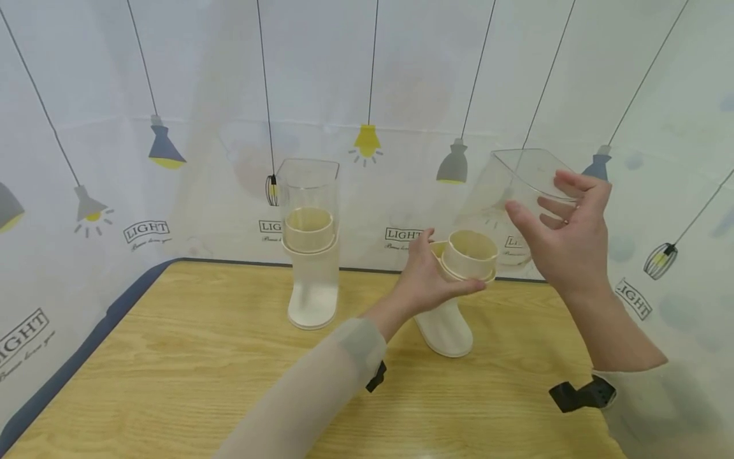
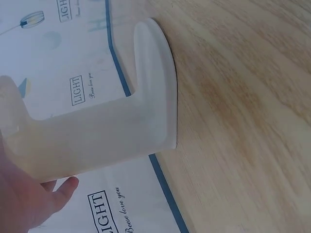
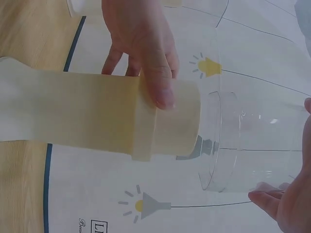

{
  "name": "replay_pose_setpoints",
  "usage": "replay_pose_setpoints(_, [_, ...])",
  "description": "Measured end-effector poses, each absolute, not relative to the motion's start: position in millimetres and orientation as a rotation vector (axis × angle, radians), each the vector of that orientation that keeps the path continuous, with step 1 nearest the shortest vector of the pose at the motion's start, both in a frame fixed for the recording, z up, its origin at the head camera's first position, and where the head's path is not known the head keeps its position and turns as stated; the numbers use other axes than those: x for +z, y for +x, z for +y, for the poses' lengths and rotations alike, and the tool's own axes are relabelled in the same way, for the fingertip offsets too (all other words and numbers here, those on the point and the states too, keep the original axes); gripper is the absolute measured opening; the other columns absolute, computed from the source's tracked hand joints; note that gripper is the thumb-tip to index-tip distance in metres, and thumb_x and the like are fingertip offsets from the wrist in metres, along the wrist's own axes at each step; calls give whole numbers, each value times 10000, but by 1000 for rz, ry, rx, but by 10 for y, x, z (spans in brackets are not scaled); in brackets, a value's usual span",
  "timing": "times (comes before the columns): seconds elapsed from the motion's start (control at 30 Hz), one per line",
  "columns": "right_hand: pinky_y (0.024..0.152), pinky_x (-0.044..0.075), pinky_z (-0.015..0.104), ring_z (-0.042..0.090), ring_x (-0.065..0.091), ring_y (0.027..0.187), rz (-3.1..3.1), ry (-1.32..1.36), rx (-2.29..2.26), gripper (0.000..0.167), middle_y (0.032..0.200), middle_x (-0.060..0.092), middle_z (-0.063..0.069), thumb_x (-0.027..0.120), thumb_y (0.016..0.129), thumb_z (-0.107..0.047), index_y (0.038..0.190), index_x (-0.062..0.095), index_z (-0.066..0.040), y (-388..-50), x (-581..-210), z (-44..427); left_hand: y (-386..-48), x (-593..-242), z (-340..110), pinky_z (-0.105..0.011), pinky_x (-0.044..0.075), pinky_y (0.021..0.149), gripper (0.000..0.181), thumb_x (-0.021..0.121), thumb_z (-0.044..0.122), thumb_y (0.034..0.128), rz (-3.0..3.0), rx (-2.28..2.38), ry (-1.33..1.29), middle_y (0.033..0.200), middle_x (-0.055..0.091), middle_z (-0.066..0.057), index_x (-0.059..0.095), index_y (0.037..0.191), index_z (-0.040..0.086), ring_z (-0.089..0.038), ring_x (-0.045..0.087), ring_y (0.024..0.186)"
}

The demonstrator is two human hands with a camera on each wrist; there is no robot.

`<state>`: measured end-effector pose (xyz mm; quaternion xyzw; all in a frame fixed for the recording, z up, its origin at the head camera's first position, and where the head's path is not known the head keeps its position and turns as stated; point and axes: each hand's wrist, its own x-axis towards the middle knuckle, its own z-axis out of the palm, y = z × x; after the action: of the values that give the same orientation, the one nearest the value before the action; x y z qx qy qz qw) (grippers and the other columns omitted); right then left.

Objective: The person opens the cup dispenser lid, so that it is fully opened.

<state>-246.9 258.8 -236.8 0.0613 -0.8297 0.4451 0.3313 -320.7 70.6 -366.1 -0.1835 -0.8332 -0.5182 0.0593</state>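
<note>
Pale sleeve (image 1: 309,395) nearest. Left hand (image 1: 424,280) grips smooth cream stand (image 1: 449,328), rounded foot at wood-grain table (image 1: 172,370). Right hand (image 1: 576,242) grips clear, thin-walled container (image 3: 262,141), apart from stand's round collar. Matching dispenser (image 1: 314,280) upright, left; lamp-printed sheet (image 1: 218,210) behind.

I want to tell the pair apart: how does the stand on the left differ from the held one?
The left stand bears a clear container; the held stand has none: a loose container is apart, in the right hand. No hand touches the left stand; the left hand grips the held stand. Both are cream-coloured, with a foot.
</note>
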Motion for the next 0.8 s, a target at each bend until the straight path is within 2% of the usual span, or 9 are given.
replay_pose_setpoints(0.13, [1153,559,333,198,661,1367,-2164,129,1160,748,1619,468,-63,832,960,-396,1531,364,-275,-2421,-2349,2685,-3176,-3681,699,-473,488,1227,1422,961,686,723,-2539,-1515,-499,1734,285,-130,117,1749,179,-290,525,1459])
replay_pose_setpoints(0.27, [1111,561,251,52,663,1293,-2154,85,1176,738,1595,474,-113,829,959,-365,1533,371,-289,-2371,-2354,2793,-3132,-3702,697,-480,489,1219,1384,957,685,724,-2538,-1560,-454,1719,306,-107,159,1741,191,-276,519,1449])
replay_pose_setpoints(0.37, [1100,553,213,0,647,1275,-2158,50,1195,739,1585,459,-137,820,967,-336,1543,360,-292,-2319,-2351,2868,-3099,-3719,703,-477,516,1179,1346,953,689,726,-2539,-1595,-433,1688,336,-91,199,1731,207,-262,539,1406])
replay_pose_setpoints(0.63, [1203,494,267,36,613,1374,-2167,-89,1177,777,1650,400,-142,808,972,-351,1577,322,-317,-2198,-2381,3034,-3043,-3725,770,-438,553,1125,1316,940,701,737,-2527,-1568,-371,1639,368,-81,224,1735,227,-253,574,1336])
replay_pose_setpoints(0.8, [1246,445,263,79,581,1449,-2168,-138,1159,805,1703,369,-104,800,972,-371,1594,291,-327,-2187,-2481,3165,-2973,-3710,864,-441,580,1072,1394,949,740,685,-2532,-1591,-267,1602,386,-86,160,1745,297,-264,602,1261])
